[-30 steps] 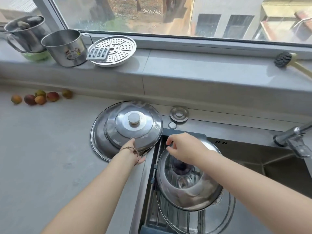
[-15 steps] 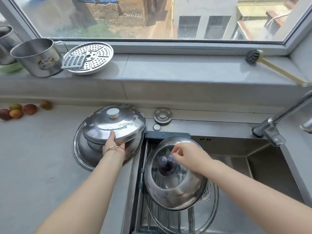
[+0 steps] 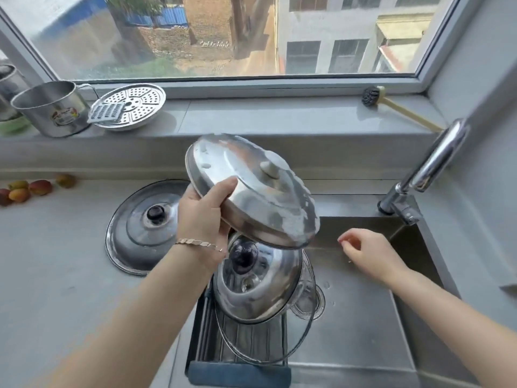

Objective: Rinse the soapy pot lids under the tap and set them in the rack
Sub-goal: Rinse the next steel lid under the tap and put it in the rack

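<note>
left hand (image 3: 201, 211) grips the soapy lid (image 3: 251, 189) by its rim, tilted in the air above the rack (image 3: 237, 357). right hand (image 3: 366, 253) hangs loose and empty over the sink (image 3: 363, 326), fingers half curled. rinsed lid (image 3: 257, 278) leans in the rack; another lid (image 3: 140, 228) lies on the counter.

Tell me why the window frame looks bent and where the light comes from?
Head view: the wide-angle lens bows the window frame and sill toward the edges; daylight comes in through that window, glinting off the tap and the soapy lid in the left hand; the forearms near the camera look soft.
</note>
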The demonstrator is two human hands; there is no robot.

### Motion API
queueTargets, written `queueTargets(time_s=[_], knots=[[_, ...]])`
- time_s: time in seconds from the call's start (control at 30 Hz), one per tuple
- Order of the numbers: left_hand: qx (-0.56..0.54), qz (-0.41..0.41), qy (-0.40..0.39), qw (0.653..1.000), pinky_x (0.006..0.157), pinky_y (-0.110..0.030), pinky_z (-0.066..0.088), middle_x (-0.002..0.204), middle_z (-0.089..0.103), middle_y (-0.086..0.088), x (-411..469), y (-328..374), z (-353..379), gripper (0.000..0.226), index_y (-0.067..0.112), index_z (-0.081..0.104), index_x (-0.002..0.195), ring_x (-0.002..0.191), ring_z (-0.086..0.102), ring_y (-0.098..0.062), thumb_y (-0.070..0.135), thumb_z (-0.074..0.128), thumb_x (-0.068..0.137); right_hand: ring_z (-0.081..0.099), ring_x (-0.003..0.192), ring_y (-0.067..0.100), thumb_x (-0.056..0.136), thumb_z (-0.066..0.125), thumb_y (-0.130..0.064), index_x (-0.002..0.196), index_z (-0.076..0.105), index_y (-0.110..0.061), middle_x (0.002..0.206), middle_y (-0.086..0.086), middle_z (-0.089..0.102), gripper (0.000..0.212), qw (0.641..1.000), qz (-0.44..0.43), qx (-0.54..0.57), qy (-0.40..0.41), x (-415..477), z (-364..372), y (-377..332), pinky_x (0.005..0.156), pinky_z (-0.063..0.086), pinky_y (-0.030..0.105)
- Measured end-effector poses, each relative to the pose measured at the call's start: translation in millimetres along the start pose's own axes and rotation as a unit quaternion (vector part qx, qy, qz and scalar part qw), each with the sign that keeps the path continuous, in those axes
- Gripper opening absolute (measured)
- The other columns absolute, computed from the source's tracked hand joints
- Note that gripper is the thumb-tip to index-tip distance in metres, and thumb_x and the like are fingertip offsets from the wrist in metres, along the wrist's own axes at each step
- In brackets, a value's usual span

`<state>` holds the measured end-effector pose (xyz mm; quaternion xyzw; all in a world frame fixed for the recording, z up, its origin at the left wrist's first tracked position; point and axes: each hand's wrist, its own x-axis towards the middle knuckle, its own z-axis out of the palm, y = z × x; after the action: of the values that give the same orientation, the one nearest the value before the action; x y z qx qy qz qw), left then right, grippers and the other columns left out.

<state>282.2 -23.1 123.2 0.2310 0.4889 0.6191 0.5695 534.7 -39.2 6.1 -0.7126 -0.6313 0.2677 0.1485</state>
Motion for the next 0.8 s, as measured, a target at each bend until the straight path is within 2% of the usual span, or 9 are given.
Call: queueTargets(time_s=[0.07, 0.1, 0.23, 0.3, 0.43, 0.5, 0.67, 0.73, 0.8], knots=[[0.048, -0.006, -0.04, 0.998, 0.061, -0.028, 0.056, 0.066, 0.069, -0.001, -21, -13, 24, 0.008, 0.012, 0.061, 0.082, 0.06, 0.066, -0.015, 0.004, 0.061, 0.082, 0.058, 0.086, 0.017, 0.088, 0.054, -0.016, 0.092, 0.068, -0.019, 0.088, -0.002, 0.064, 0.015, 0.997, 0.065, 0.029, 0.005, -9, -12, 31, 0.075, 0.042, 0.026], [0.067, -0.017, -0.052, 0.996, 0.059, -0.028, 0.056, 0.063, 0.069, -0.001, -28, -21, 34, 0.006, 0.013, 0.061, 0.079, 0.058, 0.065, -0.016, 0.007, 0.063, 0.082, 0.057, 0.085, 0.017, 0.089, 0.054, -0.017, 0.091, 0.067, -0.019, 0.086, -0.001, 0.064, 0.014, 0.994, 0.098, 0.043, 0.007, -12, -17, 47, 0.073, 0.041, 0.026], [0.128, -0.077, -0.071, 0.986, 0.063, -0.037, 0.054, 0.065, 0.064, -0.008, -43, -62, 63, 0.014, 0.012, 0.06, 0.072, 0.06, 0.059, -0.026, 0.02, 0.067, 0.081, 0.06, 0.072, 0.021, 0.091, 0.052, -0.021, 0.089, 0.065, -0.01, 0.074, -0.001, 0.064, 0.017, 0.971, 0.191, 0.14, 0.021, -16, -28, 100, 0.073, 0.049, 0.036], [0.168, -0.102, -0.07, 0.978, 0.063, -0.039, 0.053, 0.064, 0.061, -0.009, -46, -84, 75, 0.019, 0.013, 0.06, 0.071, 0.059, 0.056, -0.026, 0.027, 0.066, 0.082, 0.056, 0.062, 0.018, 0.093, 0.049, -0.021, 0.094, 0.062, -0.003, 0.07, 0.004, 0.061, 0.022, 0.95, 0.232, 0.206, 0.029, -12, -37, 116, 0.064, 0.048, 0.032], [0.218, -0.124, -0.046, 0.967, 0.047, -0.023, 0.048, 0.063, 0.058, -0.004, -49, -121, 91, 0.024, 0.015, 0.055, 0.074, 0.052, 0.054, -0.018, 0.034, 0.06, 0.086, 0.053, 0.054, 0.02, 0.093, 0.049, -0.032, 0.083, 0.056, -0.002, 0.066, 0.012, 0.058, 0.032, 0.914, 0.296, 0.278, 0.016, 5, -53, 126, 0.051, 0.044, 0.025], [0.227, -0.132, -0.034, 0.964, 0.055, -0.028, 0.049, 0.068, 0.058, -0.005, -49, -133, 97, 0.023, 0.015, 0.055, 0.075, 0.058, 0.055, -0.02, 0.034, 0.059, 0.087, 0.053, 0.052, 0.02, 0.091, 0.05, -0.039, 0.074, 0.053, -0.003, 0.065, 0.013, 0.059, 0.04, 0.906, 0.313, 0.284, 0.005, 16, -55, 127, 0.049, 0.045, 0.024], [0.237, -0.138, -0.008, 0.962, 0.079, -0.047, 0.053, 0.084, 0.061, -0.016, -52, -147, 107, 0.023, 0.012, 0.059, 0.084, 0.075, 0.059, -0.027, 0.035, 0.058, 0.087, 0.057, 0.056, 0.02, 0.087, 0.047, -0.054, 0.072, 0.051, -0.007, 0.067, 0.013, 0.061, 0.05, 0.907, 0.322, 0.269, -0.024, 47, -55, 123, 0.058, 0.05, 0.025], [0.239, -0.138, -0.001, 0.961, 0.074, -0.043, 0.053, 0.081, 0.061, -0.016, -52, -149, 109, 0.026, 0.01, 0.058, 0.084, 0.071, 0.059, -0.027, 0.035, 0.058, 0.088, 0.057, 0.056, 0.019, 0.089, 0.043, -0.054, 0.072, 0.049, -0.009, 0.066, 0.012, 0.06, 0.049, 0.91, 0.323, 0.257, -0.029, 58, -55, 122, 0.058, 0.05, 0.025], [0.237, -0.138, 0.005, 0.962, 0.064, -0.034, 0.051, 0.074, 0.06, -0.012, -50, -151, 110, 0.025, 0.011, 0.056, 0.08, 0.062, 0.057, -0.023, 0.034, 0.057, 0.088, 0.055, 0.054, 0.019, 0.092, 0.039, -0.048, 0.083, 0.051, -0.009, 0.067, 0.011, 0.06, 0.042, 0.914, 0.322, 0.244, -0.03, 67, -54, 123, 0.056, 0.048, 0.026]])
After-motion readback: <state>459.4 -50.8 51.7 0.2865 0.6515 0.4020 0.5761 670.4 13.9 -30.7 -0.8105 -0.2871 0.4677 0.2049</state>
